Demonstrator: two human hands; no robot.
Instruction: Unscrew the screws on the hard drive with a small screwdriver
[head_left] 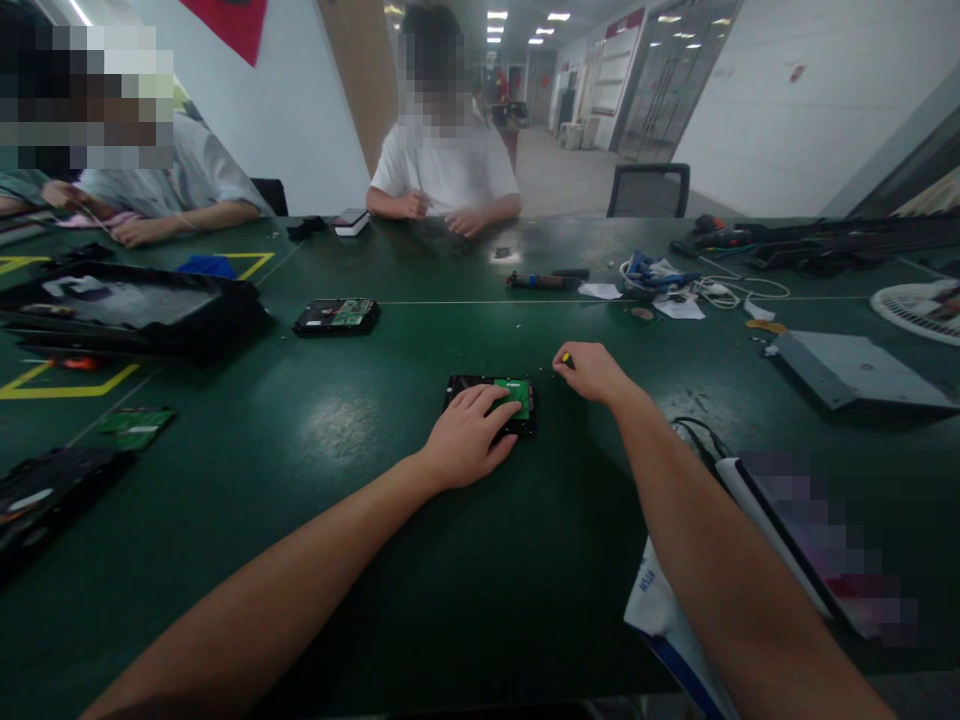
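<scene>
A black hard drive (517,384) with a green circuit board on top lies on the dark green table (360,560) in front of me. My left hand (469,440) rests flat on it, fingers stretched over the board. My right hand (589,372) is just right of the drive, fingers pinched round a small tool with a yellow tip that touches the table. What the tool is I cannot make out.
A second hard drive (337,316) lies further back left. A black tray (127,310) and a loose green board (136,427) are at left. A screwdriver (546,280), cables (675,280) and a grey metal case (855,370) lie at right. Two seated people work across the table.
</scene>
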